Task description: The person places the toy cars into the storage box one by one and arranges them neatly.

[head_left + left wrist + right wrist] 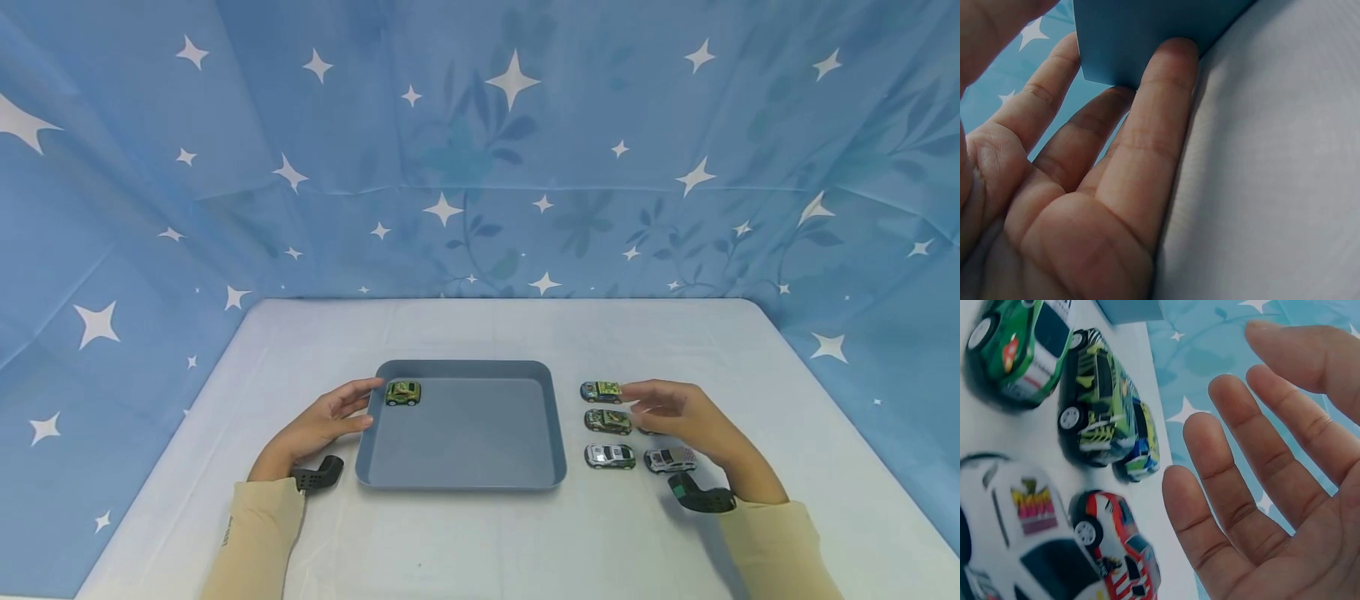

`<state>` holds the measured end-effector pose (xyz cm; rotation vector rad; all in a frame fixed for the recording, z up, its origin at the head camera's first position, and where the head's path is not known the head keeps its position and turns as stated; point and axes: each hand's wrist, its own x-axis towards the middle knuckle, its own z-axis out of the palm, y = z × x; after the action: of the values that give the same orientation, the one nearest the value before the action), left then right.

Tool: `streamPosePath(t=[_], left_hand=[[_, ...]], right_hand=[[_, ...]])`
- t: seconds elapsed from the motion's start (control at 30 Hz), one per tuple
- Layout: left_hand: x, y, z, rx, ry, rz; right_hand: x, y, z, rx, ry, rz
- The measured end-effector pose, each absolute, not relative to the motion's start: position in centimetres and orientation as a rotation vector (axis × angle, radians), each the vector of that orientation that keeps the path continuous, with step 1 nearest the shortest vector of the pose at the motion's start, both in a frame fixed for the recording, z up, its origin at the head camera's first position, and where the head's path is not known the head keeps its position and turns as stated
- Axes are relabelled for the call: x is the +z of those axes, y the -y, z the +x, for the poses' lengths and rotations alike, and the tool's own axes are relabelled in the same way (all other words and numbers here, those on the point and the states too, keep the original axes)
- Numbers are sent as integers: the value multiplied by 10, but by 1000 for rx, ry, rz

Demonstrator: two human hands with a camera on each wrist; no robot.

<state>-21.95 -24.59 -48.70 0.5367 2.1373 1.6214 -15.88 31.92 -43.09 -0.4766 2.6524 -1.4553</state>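
A blue-grey tray (pixel 465 442) lies on the table, with a green toy car (pixel 403 393) in its far left corner. My left hand (pixel 322 423) is at the tray's left side, fingers against its wall in the left wrist view. To the right of the tray stand a blue-and-yellow toy car (pixel 600 392), a camouflage toy car (pixel 607 422), a white-and-green toy car (pixel 610 456) and a white toy car (pixel 670 459). A red toy car (pixel 1119 544) is mostly hidden by my right hand (pixel 686 412) in the head view. That hand holds nothing, its fingers extended near the cars.
The table (pixel 480 542) has a white cover. A blue curtain (pixel 480 167) with white stars stands behind and along both sides of it. Each wrist carries a black camera mount, such as the left mount (pixel 321 473).
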Motion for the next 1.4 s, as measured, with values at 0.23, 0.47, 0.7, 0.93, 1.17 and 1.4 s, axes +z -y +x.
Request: streamPosePath(t=[0.23, 0.47, 0.7, 0.93, 1.17, 1.4], left_hand=[[-487, 245, -218, 1622, -2137, 524], [-488, 246, -219, 1611, -2145, 539], [-487, 246, -219, 1607, -2152, 541], [-487, 247, -220, 1600, -2155, 535], [-487, 246, -221, 1596, -2163, 541], [-487, 247, -220, 1598, -2162, 553]], right_hand=[[-433, -325, -159, -1428, -2646, -429], [-435, -333, -157, -1415, -2660, -382], [-436, -340, -157, -1354, -2703, -346], [-437, -347, -157, -1287, -2760, -293], [-441, -354, -158, -1214, -2788, -256], [-446, -361, -159, -1168, -2862, -195]])
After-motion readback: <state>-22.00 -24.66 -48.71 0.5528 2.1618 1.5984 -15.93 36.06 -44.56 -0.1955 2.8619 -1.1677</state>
